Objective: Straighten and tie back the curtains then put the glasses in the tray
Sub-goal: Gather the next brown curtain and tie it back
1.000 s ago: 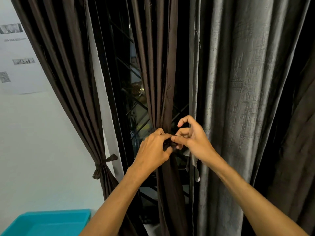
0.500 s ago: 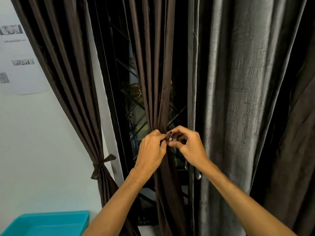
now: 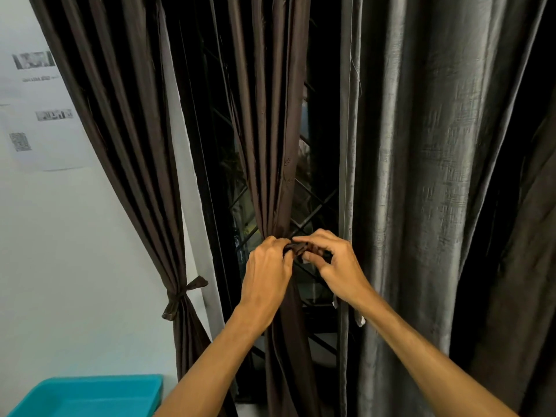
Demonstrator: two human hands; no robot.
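Note:
A dark brown curtain panel (image 3: 270, 145) hangs gathered in front of the window. My left hand (image 3: 266, 275) grips the gathered cloth at its narrow waist, and its fingers hold one end of a brown tie strip (image 3: 296, 248). My right hand (image 3: 334, 263) pinches the other end of that strip just to the right. Both hands touch at the knot. On the left, another brown curtain panel (image 3: 126, 145) is tied back with a brown tie (image 3: 183, 296). A turquoise tray (image 3: 87, 395) sits at the bottom left. No glasses are in view.
A wide grey textured curtain (image 3: 421, 191) hangs on the right, next to a dark curtain (image 3: 529, 236) at the edge. Behind the cloth is a dark window with a diagonal metal grille (image 3: 313, 206). Printed papers (image 3: 39, 115) are stuck to the white wall at left.
My right hand has closed its raised fingers and come down onto the tie strip. Both hands stay at the curtain's waist, working the strip between them.

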